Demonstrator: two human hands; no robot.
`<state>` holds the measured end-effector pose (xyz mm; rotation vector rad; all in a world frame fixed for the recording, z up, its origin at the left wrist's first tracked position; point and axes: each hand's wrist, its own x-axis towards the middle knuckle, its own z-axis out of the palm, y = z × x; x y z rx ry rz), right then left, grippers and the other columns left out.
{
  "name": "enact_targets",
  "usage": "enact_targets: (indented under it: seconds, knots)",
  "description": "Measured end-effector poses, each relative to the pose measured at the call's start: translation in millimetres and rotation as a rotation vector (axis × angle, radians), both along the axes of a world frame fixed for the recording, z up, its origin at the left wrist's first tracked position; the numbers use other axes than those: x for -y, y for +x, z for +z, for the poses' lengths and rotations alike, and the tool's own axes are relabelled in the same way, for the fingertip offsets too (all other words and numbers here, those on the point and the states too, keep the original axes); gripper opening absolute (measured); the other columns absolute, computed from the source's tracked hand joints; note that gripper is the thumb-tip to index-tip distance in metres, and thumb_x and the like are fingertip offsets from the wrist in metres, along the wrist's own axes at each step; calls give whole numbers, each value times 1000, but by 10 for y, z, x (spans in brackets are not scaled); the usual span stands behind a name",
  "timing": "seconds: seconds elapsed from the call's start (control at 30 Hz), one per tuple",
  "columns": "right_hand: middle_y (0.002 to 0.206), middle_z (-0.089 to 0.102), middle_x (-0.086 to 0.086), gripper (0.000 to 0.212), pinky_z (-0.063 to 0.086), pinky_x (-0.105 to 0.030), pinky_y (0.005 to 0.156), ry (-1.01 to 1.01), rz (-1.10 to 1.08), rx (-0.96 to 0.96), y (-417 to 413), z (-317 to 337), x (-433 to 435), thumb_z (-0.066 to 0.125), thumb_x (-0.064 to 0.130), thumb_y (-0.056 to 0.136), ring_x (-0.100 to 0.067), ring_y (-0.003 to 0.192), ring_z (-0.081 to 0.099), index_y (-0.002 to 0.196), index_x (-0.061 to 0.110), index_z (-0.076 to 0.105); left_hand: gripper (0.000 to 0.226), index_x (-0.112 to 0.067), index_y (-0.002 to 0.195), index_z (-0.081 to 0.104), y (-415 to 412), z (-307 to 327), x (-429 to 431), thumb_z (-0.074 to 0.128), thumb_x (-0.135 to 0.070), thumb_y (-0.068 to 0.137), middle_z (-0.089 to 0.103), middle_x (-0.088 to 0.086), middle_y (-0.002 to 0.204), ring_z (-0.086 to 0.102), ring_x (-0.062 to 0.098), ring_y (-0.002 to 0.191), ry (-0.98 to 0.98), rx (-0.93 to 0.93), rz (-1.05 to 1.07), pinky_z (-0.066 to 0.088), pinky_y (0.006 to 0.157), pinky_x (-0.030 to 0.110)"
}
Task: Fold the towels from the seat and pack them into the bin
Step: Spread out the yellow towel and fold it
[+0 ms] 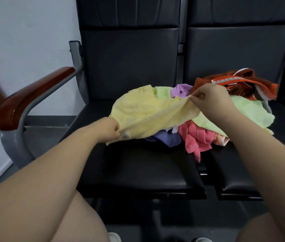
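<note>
so both hands are already on the yellow towel (147, 112). left hand (109, 131) has its fingers pinched shut on the near-left corner, the one with a little tag on it, and right hand (208, 100) has its fingers pinched shut on the far-right corner. the edge between them is pulled fairly taut and runs diagonally, low-left to up-right, so that's the long axis to work with. the rest of the towel sags back onto the pile (225, 116) on the seat (138, 168), touching the green, purple and pink ones underneath.

pile sits toward the back right of the seat, spilling over onto the next one, so the right hand is nearer to it and the left is out over bare cushion. my guess is the next bit is lifting it clear of the heap and squaring it up before folding.

can't see the bin anywhere in this shot, and nothing looks folded yet.
</note>
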<state>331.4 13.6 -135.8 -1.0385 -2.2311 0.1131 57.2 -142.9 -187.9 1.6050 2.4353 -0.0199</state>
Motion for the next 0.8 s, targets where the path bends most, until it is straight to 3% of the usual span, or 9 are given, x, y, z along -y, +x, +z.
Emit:
enact_targets:
  seconds: [0.17, 0.33, 0.43, 0.5, 0.57, 0.67, 0.73, 0.8]
  knots:
    - [100, 71, -16, 21, 44, -32, 81, 27, -47, -82, 83, 125, -84, 60, 16, 95, -31, 95, 62, 100, 1, 74, 25, -16, 87, 71, -200, 356, 124, 67, -39, 95, 66, 1, 84, 60, 19, 82, 450, 102, 133, 44, 71, 33]
    - [92, 71, -12, 25, 53, -44, 83, -9, -82, -203, 49, 261, -86, 69, 26, 91, -29, 85, 66, 94, 3, 74, 29, -11, 88, 72, -242, 527, 129, 68, -40, 93, 65, 2, 84, 57, 19, 85, 771, 75, 188, 39, 74, 32]
    - [92, 70, -9, 25, 50, -34, 80, -30, -73, -224, 51, 338, -41, 68, 27, 91, -25, 84, 64, 95, 3, 74, 35, -9, 81, 69, -289, 543, 118, 67, -42, 94, 64, 4, 80, 57, 22, 82, 875, 74, 214, 39, 72, 33]
    - [95, 71, -8, 22, 46, -31, 82, 25, -51, -258, 44, 438, 34, 67, 26, 92, -21, 90, 62, 96, 5, 74, 38, -7, 77, 65, -304, 610, 136, 65, -41, 94, 62, 4, 76, 55, 20, 77, 1054, 62, 219, 42, 72, 34]
    - [100, 71, -7, 21, 45, -31, 88, 113, -36, -326, 14, 594, 115, 64, 24, 93, -21, 97, 62, 98, 7, 74, 33, -11, 75, 59, -239, 787, 142, 62, -37, 95, 55, -5, 72, 49, 11, 72, 1283, 100, 261, 39, 68, 22]
    - [102, 69, -3, 21, 39, -15, 87, 238, -42, -542, -3, 898, 220, 58, 25, 95, -14, 97, 60, 101, 10, 72, 26, -29, 73, 49, -28, 1198, 128, 60, -35, 97, 48, -17, 75, 45, -3, 68, 1523, 202, 276, 35, 65, 7]
    - [98, 63, 3, 22, 32, -2, 78, 276, -51, -723, 32, 1096, 256, 54, 26, 96, 0, 85, 53, 102, 11, 69, 29, -35, 74, 43, 89, 1490, 120, 59, -34, 98, 47, -18, 75, 44, -9, 68, 1642, 196, 200, 35, 68, 7]
    - [91, 56, 10, 22, 33, -2, 75, 298, -51, -867, 83, 1199, 285, 51, 25, 98, 9, 77, 46, 102, 10, 65, 29, -34, 74, 42, 158, 1720, 134, 61, -36, 97, 47, -17, 74, 43, -8, 65, 1722, 216, 121, 35, 67, 9]
